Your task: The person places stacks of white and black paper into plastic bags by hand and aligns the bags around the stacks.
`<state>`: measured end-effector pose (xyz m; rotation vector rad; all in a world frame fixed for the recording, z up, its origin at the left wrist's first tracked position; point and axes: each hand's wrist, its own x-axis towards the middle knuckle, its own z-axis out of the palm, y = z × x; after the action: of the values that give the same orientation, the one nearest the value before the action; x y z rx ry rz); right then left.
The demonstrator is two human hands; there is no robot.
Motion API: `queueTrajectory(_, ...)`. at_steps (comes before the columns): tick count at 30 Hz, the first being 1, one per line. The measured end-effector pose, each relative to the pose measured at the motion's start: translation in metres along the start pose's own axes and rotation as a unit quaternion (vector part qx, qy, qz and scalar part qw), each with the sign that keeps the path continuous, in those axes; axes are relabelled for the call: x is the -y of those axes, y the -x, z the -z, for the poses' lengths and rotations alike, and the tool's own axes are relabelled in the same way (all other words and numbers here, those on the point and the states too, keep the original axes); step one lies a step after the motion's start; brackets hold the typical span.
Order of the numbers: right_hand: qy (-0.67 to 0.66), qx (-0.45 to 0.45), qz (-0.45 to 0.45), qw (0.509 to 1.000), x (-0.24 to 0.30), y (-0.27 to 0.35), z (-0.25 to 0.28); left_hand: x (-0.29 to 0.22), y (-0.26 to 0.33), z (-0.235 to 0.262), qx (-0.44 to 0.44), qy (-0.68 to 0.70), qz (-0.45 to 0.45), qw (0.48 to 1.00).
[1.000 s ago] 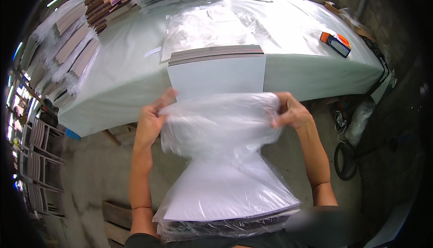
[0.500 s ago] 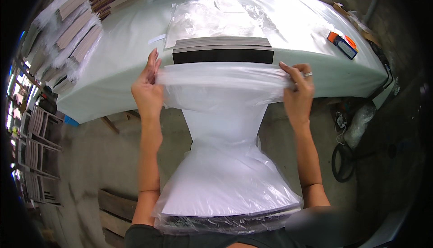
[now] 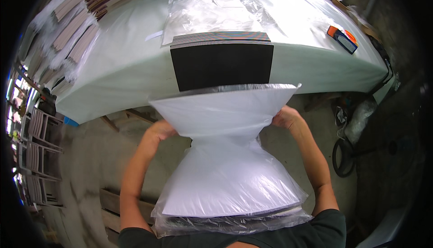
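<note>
A stack of white-topped sheets (image 3: 225, 182) in a clear plastic bag (image 3: 273, 216) stretches from my body toward the table, narrow in the middle and flaring at both ends. Its far end (image 3: 221, 108) is covered with plastic and sits just in front of a stack of black boards (image 3: 223, 67) at the table's edge. My left hand (image 3: 164, 130) grips the bag's left side, its fingertips hidden behind the plastic. On the right side, my right hand (image 3: 285, 117) is closed on the bag, its fingers partly hidden under the edge.
Flat clear plastic bags (image 3: 216, 13) lie on the cloth-covered table (image 3: 122, 54) behind the boards. An orange and dark blue tape dispenser (image 3: 343, 39) is at the right. Plastic-wrapped stacks (image 3: 72, 27) rise at the left. Below are a wooden pallet (image 3: 112, 203) and stacked chairs (image 3: 43, 135).
Both hands have come down and toward me from the bag's raised edge to its sides. The plastic now covers the far end, and more of the black board's face shows.
</note>
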<state>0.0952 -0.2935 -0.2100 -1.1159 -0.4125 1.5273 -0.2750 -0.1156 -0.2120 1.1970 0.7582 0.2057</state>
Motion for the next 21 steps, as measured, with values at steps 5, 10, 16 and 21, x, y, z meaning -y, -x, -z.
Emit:
queueTrajectory(5, -0.049, -0.090, -0.095, 0.990, -0.077, -0.002, 0.048, 0.078, -0.005, 0.018, -0.060, -0.094, -0.038, 0.993)
queueTrajectory(10, 0.115, -0.076, -0.060, 0.989, -0.126, 0.001, 0.047, 0.116, -0.005, -0.017, -0.137, -0.049, -0.056, 0.988)
queueTrajectory(16, 0.417, -0.117, 0.085, 0.897, -0.047, 0.000, 0.060, 0.104, 0.001, 0.028, -0.356, -0.247, -0.186, 0.882)
queueTrajectory(21, 0.488, -0.130, 0.457, 0.732, 0.150, 0.015, -0.041, -0.160, 0.017, -0.041, -0.271, -0.246, -0.535, 0.762)
